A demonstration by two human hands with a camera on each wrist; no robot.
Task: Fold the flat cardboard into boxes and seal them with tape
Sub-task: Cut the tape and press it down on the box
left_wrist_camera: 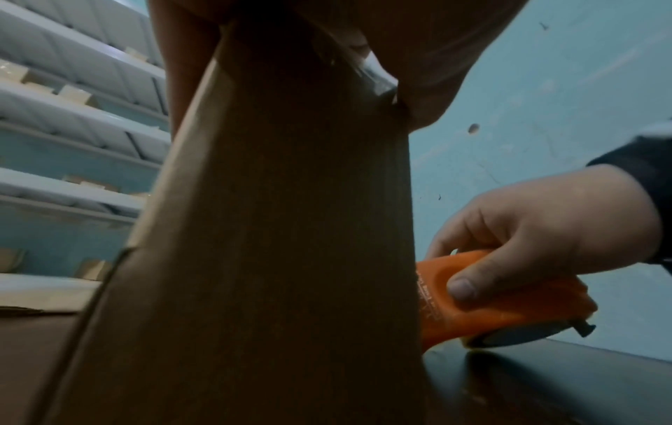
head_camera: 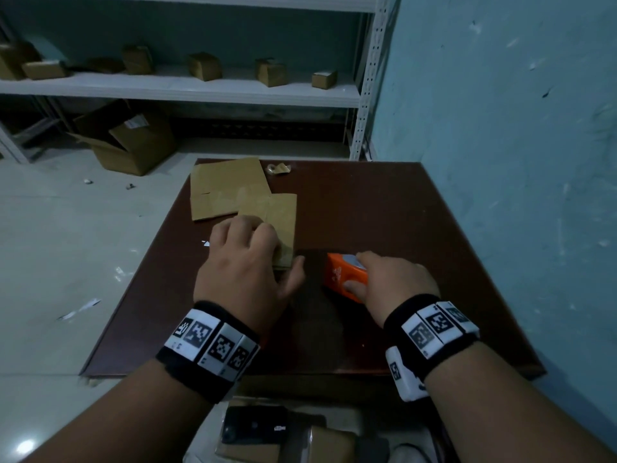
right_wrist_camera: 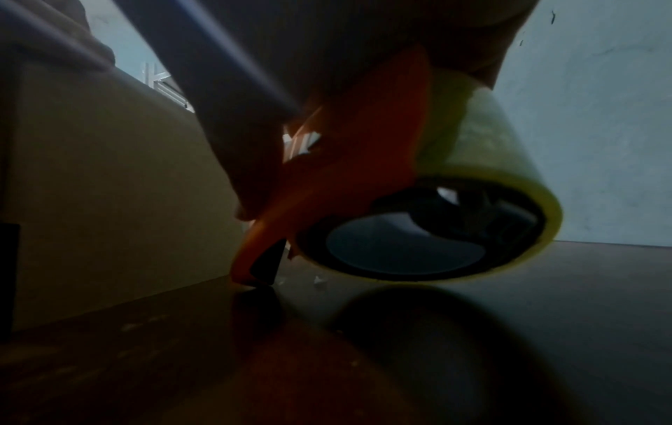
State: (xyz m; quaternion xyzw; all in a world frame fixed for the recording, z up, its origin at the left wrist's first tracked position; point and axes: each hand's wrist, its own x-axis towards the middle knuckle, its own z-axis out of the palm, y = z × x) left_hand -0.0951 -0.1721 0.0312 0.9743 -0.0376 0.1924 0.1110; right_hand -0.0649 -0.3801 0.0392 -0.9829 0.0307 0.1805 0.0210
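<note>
On the dark brown table [head_camera: 400,212] a tan cardboard piece [head_camera: 283,215] sits left of centre. My left hand [head_camera: 273,248] grips its near end, fingers [left_wrist_camera: 189,57] curled over the top and the thumb against its right edge. In the left wrist view the cardboard [left_wrist_camera: 272,230] rises steeply in front of the camera. To its right, my right hand [head_camera: 359,272] grips an orange tape dispenser [head_camera: 344,274] that touches the table. In the right wrist view the dispenser [right_wrist_camera: 349,161] carries a yellowish tape roll [right_wrist_camera: 483,149], and its front tip sits close to the cardboard [right_wrist_camera: 109,187].
More flat cardboard sheets [head_camera: 227,188] lie at the table's far left corner, with a small tape scrap [head_camera: 278,169] beside them. A white shelf [head_camera: 200,90] with several small boxes stands behind, above an open carton [head_camera: 130,142] on the floor. A blue wall [head_camera: 500,128] borders the right.
</note>
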